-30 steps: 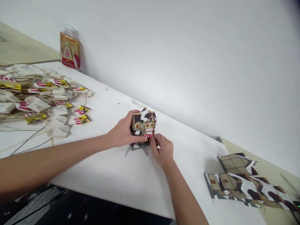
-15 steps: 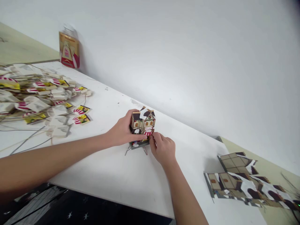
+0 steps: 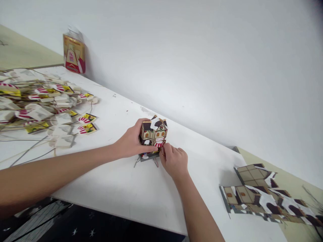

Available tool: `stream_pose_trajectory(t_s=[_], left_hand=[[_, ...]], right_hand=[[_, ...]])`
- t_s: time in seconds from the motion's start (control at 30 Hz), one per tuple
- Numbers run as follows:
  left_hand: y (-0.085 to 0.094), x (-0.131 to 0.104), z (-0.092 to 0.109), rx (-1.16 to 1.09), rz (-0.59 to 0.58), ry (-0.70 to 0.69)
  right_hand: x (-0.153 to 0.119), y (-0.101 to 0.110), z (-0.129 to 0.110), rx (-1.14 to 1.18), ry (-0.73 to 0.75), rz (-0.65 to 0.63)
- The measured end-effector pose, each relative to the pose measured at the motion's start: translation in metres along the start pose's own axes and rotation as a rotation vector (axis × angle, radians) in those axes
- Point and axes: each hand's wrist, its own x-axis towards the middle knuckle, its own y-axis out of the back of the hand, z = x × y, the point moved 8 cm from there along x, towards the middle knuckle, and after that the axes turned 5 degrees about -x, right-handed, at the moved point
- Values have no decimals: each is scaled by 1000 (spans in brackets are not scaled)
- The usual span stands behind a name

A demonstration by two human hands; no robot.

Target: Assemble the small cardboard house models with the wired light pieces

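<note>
A miniature gift-shop house (image 3: 151,134) with a snowy dark roof and orange windows stands upright near the middle of the table. My left hand (image 3: 128,139) grips it from the left, thumb across its lower front and fingers behind the left wall. Low on its front is a red-and-white striped awning (image 3: 159,144). My right hand (image 3: 175,159) is closed, fingertips pinched against the front's lower right corner beside the awning. Whatever lies between those fingertips is hidden. Thin wires (image 3: 155,162) stick out below the grey base (image 3: 148,156).
Left, a pile of white pieces (image 3: 63,129) with wires and striped awnings (image 3: 84,119) covers the table (image 3: 121,188). A red-and-gold container (image 3: 74,53) stands by the wall at the back left. More snowy miniature houses (image 3: 262,200) lie at the right.
My right hand has shifted slightly left, its fingertips still at the house's lower front. My left hand keeps its hold, and the house has hardly moved.
</note>
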Motion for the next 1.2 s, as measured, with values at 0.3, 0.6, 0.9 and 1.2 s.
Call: stream_pose_trajectory(t_s=[0.3, 0.6, 0.9, 1.2], left_hand=[[-1, 1, -1, 19, -1, -3], [-3, 1, -1, -11, -9, 19], [-3, 0, 3, 6, -17, -8], [-3, 1, 1, 14, -22, -12]], right_hand=[[-2, 2, 1, 26, -20, 83], [-1, 5, 1, -9, -40, 111], [-3, 2, 2, -2, -58, 116], [-3, 1, 3, 22, -61, 111]])
